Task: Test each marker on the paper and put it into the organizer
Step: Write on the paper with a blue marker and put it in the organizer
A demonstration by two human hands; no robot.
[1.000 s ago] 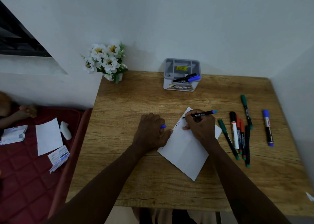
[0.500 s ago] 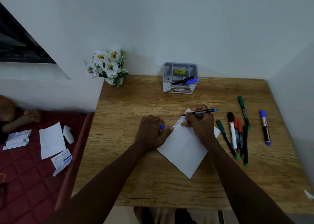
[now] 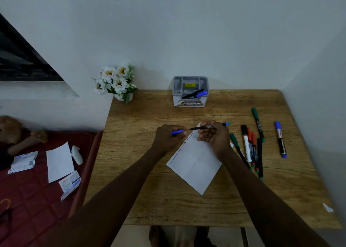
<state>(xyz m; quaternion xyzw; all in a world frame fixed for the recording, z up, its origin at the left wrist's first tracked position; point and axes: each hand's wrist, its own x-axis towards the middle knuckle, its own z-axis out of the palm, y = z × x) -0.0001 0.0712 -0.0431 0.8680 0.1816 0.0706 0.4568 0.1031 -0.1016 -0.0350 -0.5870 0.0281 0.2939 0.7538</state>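
A white sheet of paper [image 3: 194, 162] lies on the wooden table [image 3: 142, 181], with handwriting along its left edge. My right hand [image 3: 215, 140] holds a thin black marker [image 3: 206, 127] with a blue end, lifted just above the paper's top corner, tip pointing left. My left hand [image 3: 168, 138] grips the marker's blue cap [image 3: 177, 132], its open end close to the tip. The grey organizer [image 3: 190, 91] stands at the back of the table with a blue-capped marker [image 3: 195, 94] in it.
Several markers, green, red and black [image 3: 250, 147], lie in a bunch right of the paper. A green marker [image 3: 258, 123] and a thick blue marker [image 3: 280, 139] lie further right. White flowers [image 3: 116, 82] stand at the back left corner. Papers lie on a red cushion [image 3: 28, 190] to the left.
My right hand has lifted the marker off the paper and levelled it. My left hand has left the paper and brought the blue cap up toward the marker's tip.
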